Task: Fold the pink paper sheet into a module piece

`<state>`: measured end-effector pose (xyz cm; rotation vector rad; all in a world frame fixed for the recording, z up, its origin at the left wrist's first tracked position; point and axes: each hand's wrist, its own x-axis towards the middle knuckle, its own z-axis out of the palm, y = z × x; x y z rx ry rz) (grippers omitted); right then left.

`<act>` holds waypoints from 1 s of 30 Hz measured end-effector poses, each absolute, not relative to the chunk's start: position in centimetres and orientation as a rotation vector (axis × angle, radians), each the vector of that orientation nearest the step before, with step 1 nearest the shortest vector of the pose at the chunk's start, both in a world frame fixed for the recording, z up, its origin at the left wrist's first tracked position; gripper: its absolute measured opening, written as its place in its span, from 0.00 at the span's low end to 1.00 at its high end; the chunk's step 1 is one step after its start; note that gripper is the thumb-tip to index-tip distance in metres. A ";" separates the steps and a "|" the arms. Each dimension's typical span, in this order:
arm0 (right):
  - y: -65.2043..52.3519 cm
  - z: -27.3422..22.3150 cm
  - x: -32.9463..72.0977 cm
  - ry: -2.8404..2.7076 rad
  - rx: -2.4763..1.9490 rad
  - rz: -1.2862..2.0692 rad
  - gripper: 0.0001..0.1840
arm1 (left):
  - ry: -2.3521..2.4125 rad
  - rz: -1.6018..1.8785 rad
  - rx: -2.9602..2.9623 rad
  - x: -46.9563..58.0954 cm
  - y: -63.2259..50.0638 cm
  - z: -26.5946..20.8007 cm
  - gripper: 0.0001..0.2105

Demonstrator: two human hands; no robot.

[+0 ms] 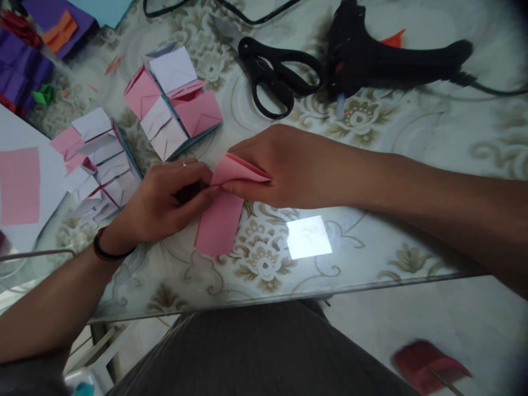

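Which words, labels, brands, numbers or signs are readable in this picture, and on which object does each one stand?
There are none to read: the held pink paper, the scissors and the black glue gun show no legible marking.

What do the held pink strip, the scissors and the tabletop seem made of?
Pink strip: matte; thin folded edges suggest paper. Scissors: blade dull grey, likely steel; handles smooth, black, moulded-looking, probably plastic. Tabletop: glossy, perhaps glass or clear plastic over the floral pattern, given its reflection.

Pink paper (218, 226) partly hides the right hand (278, 168); a dark-red object (429, 360) lower right is blurred.
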<state>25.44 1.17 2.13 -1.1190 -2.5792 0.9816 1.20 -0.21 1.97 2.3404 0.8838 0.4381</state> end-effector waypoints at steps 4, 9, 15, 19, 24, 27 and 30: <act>1.2 2.1 25.4 -2.574 -1.124 1.000 0.13 | 0.876 0.446 2.328 1.1 -0.1 1.9 0.07; 1.3 2.0 25.5 -2.597 -1.129 0.953 0.14 | 0.862 0.453 2.318 1.1 -0.1 2.0 0.06; 1.3 2.0 25.7 -2.598 -1.157 0.936 0.14 | 0.889 0.428 2.295 1.0 -0.1 1.9 0.07; 1.3 2.1 25.6 -2.587 -1.165 0.953 0.14 | 0.900 0.431 2.270 1.1 -0.2 1.9 0.07; 1.4 1.8 25.6 -2.604 -1.144 0.884 0.15 | 0.893 0.433 2.291 1.2 -0.1 2.0 0.09; 1.4 1.8 25.5 -2.634 -1.138 0.822 0.16 | 0.916 0.434 2.296 1.2 -0.1 1.9 0.09; 1.2 2.1 25.4 -2.712 -1.185 0.735 0.19 | 0.979 0.420 2.261 1.1 -0.3 1.7 0.10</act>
